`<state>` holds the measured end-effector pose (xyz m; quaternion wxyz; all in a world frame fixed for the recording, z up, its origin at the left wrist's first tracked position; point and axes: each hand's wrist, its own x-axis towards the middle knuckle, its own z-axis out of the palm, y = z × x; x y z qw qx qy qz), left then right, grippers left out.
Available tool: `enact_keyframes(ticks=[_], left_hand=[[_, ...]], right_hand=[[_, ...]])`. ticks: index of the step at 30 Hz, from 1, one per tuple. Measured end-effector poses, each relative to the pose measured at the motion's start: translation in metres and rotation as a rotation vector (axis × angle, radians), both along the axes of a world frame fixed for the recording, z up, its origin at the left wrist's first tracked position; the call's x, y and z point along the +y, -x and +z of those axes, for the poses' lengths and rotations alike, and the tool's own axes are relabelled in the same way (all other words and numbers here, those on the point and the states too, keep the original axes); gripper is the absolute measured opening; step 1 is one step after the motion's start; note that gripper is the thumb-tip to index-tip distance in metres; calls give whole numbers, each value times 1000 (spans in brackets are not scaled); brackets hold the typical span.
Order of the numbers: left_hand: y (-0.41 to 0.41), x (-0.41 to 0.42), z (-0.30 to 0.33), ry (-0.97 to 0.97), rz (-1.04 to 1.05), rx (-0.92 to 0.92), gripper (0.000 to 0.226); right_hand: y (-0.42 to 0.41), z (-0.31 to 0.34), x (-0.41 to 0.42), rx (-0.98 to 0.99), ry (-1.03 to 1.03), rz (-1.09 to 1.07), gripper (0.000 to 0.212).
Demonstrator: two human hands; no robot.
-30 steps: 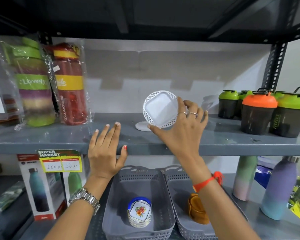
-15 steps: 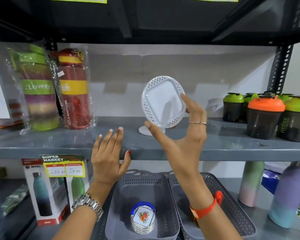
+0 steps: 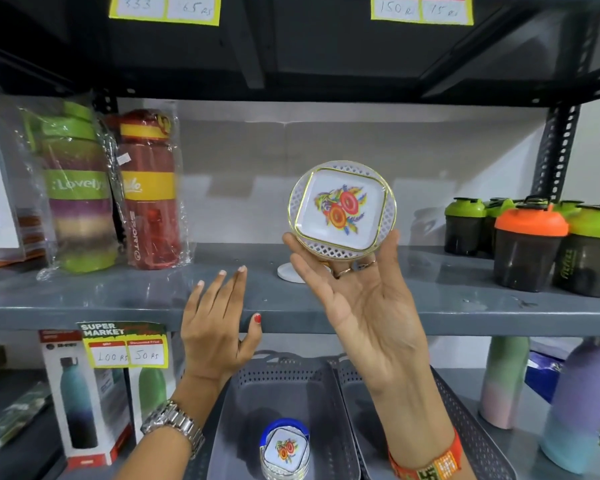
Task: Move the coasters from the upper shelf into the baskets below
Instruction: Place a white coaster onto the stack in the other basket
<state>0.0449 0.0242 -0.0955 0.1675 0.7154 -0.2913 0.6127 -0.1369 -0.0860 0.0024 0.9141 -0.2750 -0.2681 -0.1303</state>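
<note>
My right hand (image 3: 364,299) holds up a round white coaster (image 3: 342,211) with a lattice rim, gold edging and a flower print, its printed face turned toward me, above the upper shelf (image 3: 118,306). A plain white disc (image 3: 286,271) lies flat on the shelf behind my fingers. My left hand (image 3: 219,327) rests open on the shelf's front edge, holding nothing. Below stand two grey perforated baskets side by side. The left basket (image 3: 291,379) holds a stack of flowered coasters (image 3: 285,450) in a blue holder. The right basket (image 3: 471,424) is largely hidden by my right forearm.
Wrapped sport bottles (image 3: 146,192) stand at the shelf's left, and green and orange lidded shakers (image 3: 530,244) at its right. On the lower level are boxed bottles (image 3: 80,396) at the left and pastel bottles (image 3: 572,403) at the right. A dark shelf with price tags runs overhead.
My right hand lifted the coaster off the shelf and turned it over, so its flowered face now shows instead of the plain white back. My left hand stayed on the shelf edge.
</note>
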Motion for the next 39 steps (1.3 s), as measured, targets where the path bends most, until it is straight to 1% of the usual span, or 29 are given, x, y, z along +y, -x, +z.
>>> enact_keyframes(ticks=[3, 8, 11, 14, 15, 16, 17, 20, 23, 26, 28, 30, 35, 37, 39], left_hand=[[-1, 0, 0, 6, -11, -6, 59], [0, 0, 0, 11, -34, -10, 59], [1, 0, -1, 21, -48, -3, 59], [4, 0, 0, 11, -80, 24, 63], [5, 1, 0, 0, -72, 31, 64], [5, 1, 0, -9, -62, 35, 63], [5, 2, -1, -10, -56, 36, 62], [3, 1, -1, -5, -59, 47, 59], [-1, 1, -3, -16, -54, 35, 57], [-3, 1, -3, -10, -65, 27, 56], [-5, 0, -4, -1, -66, 20, 57], [-6, 0, -4, 3, -64, 14, 57], [-5, 0, -4, 6, -52, 5, 58], [-5, 0, -4, 10, -47, 2, 58], [-5, 0, -4, 15, -47, -3, 57]], right_hand=[[2, 0, 0, 13, 6, 21, 49], [4, -19, -3, 106, 104, -47, 53], [5, -45, -9, 232, 106, -35, 52], [5, -78, -14, 367, 68, 32, 43], [5, -90, -13, 410, 57, 47, 47], [5, -104, -13, 462, 54, 55, 55], [4, -116, -14, 517, 61, 51, 57], [-4, -151, -20, 677, 64, 8, 36], [-23, -181, -32, 865, 138, -110, 29], [-45, -212, -40, 1012, 245, -202, 23], [-62, -234, -44, 1098, 296, -256, 19], [-78, -254, -47, 1154, 303, -294, 15], [-100, -284, -53, 1297, 355, -283, 14], [-105, -289, -56, 1322, 406, -273, 20], [-109, -291, -57, 1340, 449, -260, 21]])
